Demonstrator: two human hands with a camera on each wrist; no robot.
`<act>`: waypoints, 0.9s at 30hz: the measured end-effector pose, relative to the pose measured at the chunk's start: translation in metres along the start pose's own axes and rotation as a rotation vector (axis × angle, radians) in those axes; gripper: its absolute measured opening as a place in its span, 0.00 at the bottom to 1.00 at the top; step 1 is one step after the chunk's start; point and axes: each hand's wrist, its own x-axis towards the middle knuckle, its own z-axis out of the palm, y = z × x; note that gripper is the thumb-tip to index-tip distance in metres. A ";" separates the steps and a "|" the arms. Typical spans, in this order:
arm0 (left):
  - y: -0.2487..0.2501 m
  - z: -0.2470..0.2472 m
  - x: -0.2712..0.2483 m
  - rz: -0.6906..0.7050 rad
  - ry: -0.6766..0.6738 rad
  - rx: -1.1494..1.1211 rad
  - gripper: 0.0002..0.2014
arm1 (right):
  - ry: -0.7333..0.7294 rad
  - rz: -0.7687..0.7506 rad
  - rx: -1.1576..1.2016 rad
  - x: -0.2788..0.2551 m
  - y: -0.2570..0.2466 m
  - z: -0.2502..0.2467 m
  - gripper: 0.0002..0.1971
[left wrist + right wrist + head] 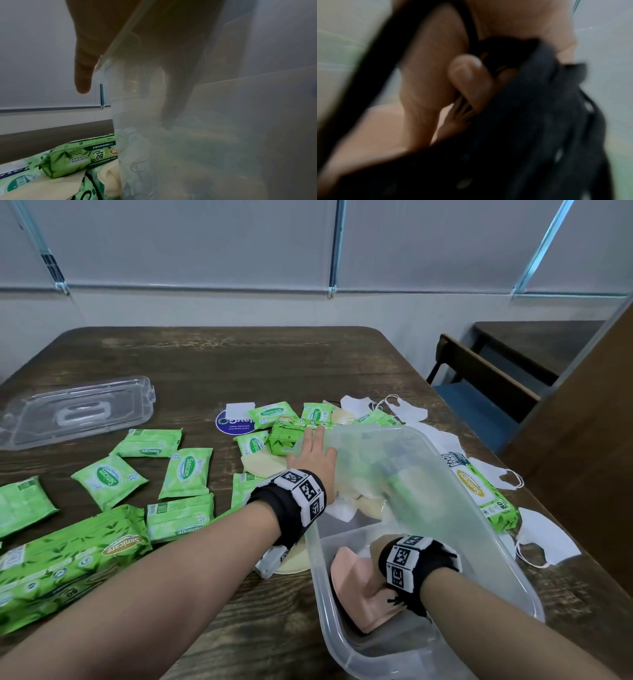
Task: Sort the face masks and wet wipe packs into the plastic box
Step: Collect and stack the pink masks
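My left hand (pixel 313 451) holds the far left rim of the clear plastic box (pixel 506 556), which sits tilted at the table's right. Through the wall (pixel 197 142) I see some of that hand's fingers (pixel 82 75). My right hand (pixel 376 551) is inside the box and grips pink face masks (pixel 356 587) together with a black mask (pixel 539 121), thumb (pixel 467 77) pressed on them. Small green wet wipe packs (pixel 186 472) and a large pack (pixel 68 553) lie to the left. White masks (pixel 544 539) and cream masks (pixel 263 465) lie around the box.
The box's clear lid (pixel 75 412) lies at the far left of the dark wooden table (pixel 205 361). Another large wipe pack (pixel 479 491) rests against the box's right side. A round blue sticker (pixel 233 422) is mid-table. A chair (pixel 479 392) stands past the right edge.
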 end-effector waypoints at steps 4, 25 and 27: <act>0.000 0.000 0.001 0.002 0.008 -0.002 0.32 | 0.002 0.052 -0.072 0.011 0.004 0.012 0.18; 0.000 0.000 -0.002 0.002 -0.010 0.024 0.31 | 0.036 0.055 0.235 0.023 -0.012 0.006 0.27; 0.001 0.000 -0.002 0.001 -0.014 0.029 0.32 | 0.033 0.033 0.269 0.028 -0.011 0.011 0.24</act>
